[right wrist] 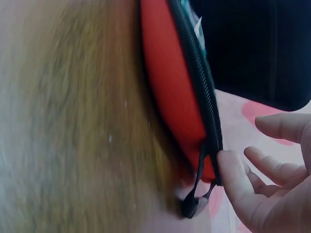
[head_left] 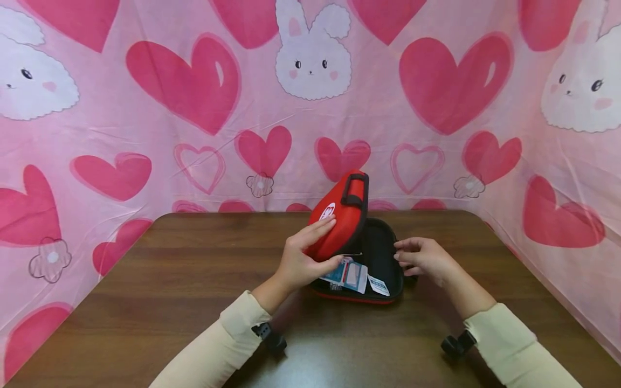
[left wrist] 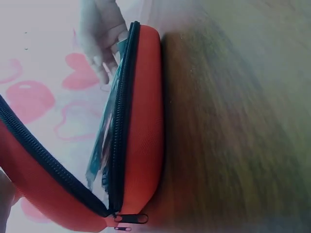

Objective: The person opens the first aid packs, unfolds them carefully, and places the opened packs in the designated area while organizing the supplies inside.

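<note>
Red case (head_left: 380, 248) between hands: left (head_left: 304, 256) holding lid (head_left: 346, 215), right (head_left: 429, 260) relaxed, seemingly touching edge (right wrist: 206, 92).

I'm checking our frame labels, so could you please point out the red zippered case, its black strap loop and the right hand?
Red zippered case (head_left: 349, 225), head view: red face of the raised lid.
Black strap loop (right wrist: 194, 208), right wrist view: its lower end.
Right hand (head_left: 429, 260), head view: back of the hand.
</note>
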`<state>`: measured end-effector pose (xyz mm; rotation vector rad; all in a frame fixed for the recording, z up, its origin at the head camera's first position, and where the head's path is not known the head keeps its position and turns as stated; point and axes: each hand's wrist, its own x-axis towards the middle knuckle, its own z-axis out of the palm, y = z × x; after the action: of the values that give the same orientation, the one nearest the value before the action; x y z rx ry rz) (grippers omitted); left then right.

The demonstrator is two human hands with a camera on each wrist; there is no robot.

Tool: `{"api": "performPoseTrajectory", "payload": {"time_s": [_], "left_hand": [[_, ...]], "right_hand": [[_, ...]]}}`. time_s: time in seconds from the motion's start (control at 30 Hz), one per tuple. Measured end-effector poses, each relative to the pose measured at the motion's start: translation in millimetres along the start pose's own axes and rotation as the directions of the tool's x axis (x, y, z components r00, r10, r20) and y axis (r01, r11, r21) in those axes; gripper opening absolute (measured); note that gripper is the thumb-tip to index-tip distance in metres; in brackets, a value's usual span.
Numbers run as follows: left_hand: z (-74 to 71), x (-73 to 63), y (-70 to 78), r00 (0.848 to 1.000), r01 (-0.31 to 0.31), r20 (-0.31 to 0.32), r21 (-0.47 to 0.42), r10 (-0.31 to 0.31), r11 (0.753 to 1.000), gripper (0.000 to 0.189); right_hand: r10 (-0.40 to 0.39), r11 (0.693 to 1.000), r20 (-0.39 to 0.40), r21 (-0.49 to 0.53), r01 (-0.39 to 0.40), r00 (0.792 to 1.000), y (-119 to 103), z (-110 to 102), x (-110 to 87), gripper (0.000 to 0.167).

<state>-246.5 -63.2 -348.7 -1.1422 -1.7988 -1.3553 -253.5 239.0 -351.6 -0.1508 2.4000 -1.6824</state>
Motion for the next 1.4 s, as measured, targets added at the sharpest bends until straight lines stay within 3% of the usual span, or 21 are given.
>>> {"api": "performPoseTrajectory", "payload": {"time_s": [0.17,0.47,0.6,0.8,0.93,1.07,1.2,1.4], "left_hand": [[-7.4,-2.7,-1.4,0.999,0.032,-0.006,0.036,-0.031,0.999,0.069],[-27.5,3.9,7.2,0.998,0.056,0.034,0.067,-0.058,0.996,0.078],[-38.6,9.2,24.7,0.997,0.066,0.036,0.073,-0.069,0.995,0.079],[-56.5,12.9,47.6,0.989,0.138,0.035,0.089,-0.141,0.987,0.080],[-67.4,8.7,47.5,0.978,0.202,0.034,0.080,-0.205,0.976,0.083],[-78.1,-3.9,31.0,0.961,0.277,0.018,0.028,-0.278,0.960,0.091],[-89.7,-18.4,16.5,0.930,0.368,-0.007,-0.038,-0.369,0.929,0.096],[-106.5,-31.4,12.4,0.895,0.433,-0.038,-0.172,-0.445,0.885,0.091]], "right_hand": [[0.014,0.996,-0.032,-0.087,-0.017,0.999,3,-2,1.5,0.050],[0.058,0.990,-0.007,-0.126,-0.059,0.998,6,-4,3.9,0.061],[0.056,0.984,-0.010,-0.168,-0.057,0.998,8,-2,7.0,0.063],[0.043,0.981,-0.020,-0.191,-0.046,0.999,11,1,10.7,0.064],[0.041,0.984,-0.025,-0.172,-0.045,0.999,12,3,10.8,0.063],[0.042,0.986,-0.026,-0.163,-0.046,0.999,13,4,10.7,0.063],[0.044,0.987,-0.025,-0.155,-0.048,0.999,13,4,11.4,0.062],[0.033,0.990,-0.016,-0.140,-0.035,0.999,12,4,12.2,0.062]]}}
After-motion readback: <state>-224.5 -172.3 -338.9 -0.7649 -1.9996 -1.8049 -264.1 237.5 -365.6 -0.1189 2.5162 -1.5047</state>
